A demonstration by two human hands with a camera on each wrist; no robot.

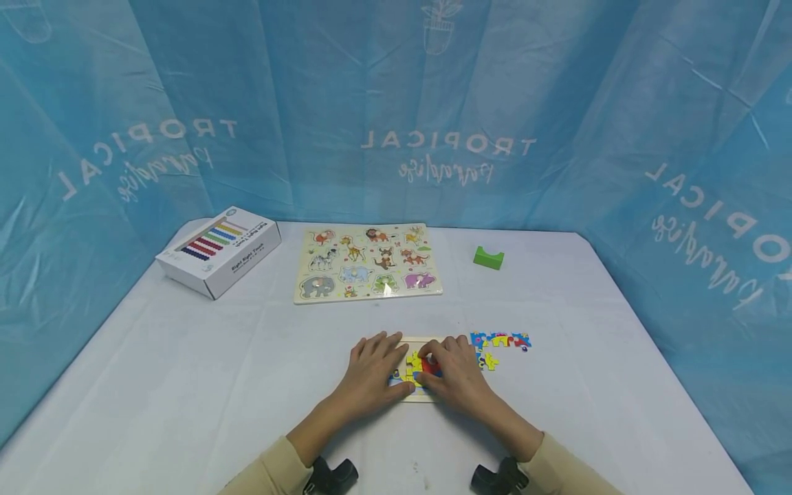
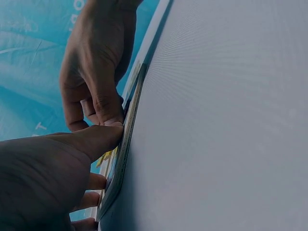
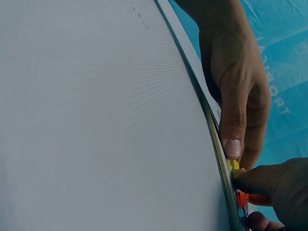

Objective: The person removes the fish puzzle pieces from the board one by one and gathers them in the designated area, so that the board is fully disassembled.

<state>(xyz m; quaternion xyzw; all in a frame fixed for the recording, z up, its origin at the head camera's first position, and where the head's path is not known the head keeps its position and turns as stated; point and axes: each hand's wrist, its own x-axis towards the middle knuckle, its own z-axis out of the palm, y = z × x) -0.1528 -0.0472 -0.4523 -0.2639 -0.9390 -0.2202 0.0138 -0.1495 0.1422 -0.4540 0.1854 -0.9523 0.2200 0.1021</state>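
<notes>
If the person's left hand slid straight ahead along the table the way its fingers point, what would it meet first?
Probably the animal peg board: the left hand rests on the small jigsaw tray, fingers pointing away from the person, with only bare table between, though depth is hard to judge.

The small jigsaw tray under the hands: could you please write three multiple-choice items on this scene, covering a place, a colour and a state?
1. Where is the animal peg puzzle?
A. beyond the hands
B. on the white box
C. right of the block

2. What colour is the notched block?
A. red
B. green
C. white

3. What are the hands doing?
A. hanging idle
B. lifting the box
C. resting on the small jigsaw tray

Key: A, it lies mid-table behind them; B, plainly green; C, left hand and right hand both lie on it.
</notes>
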